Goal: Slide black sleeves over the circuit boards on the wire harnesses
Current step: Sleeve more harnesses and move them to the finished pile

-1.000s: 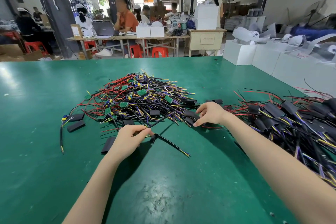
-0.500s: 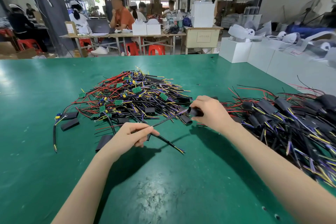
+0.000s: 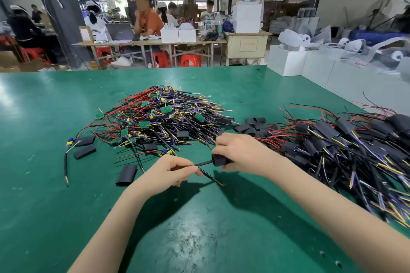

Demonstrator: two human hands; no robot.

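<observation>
The left hand (image 3: 170, 173) pinches a black cable (image 3: 203, 163) while the right hand (image 3: 241, 150) grips a black sleeve (image 3: 218, 159) at the cable's end, above the green desk (image 3: 44, 195). Bare harnesses (image 3: 159, 115) are heaped beyond; sleeved ones (image 3: 346, 146) crowd the right edge.

Matt black sleeves (image 3: 126, 174), glossy green table (image 3: 44, 184).
Table top is scuffed near the edge; wires (image 3: 155, 115) wear smooth coloured plastic; stools (image 3: 190, 60) shiny red plastic.
</observation>
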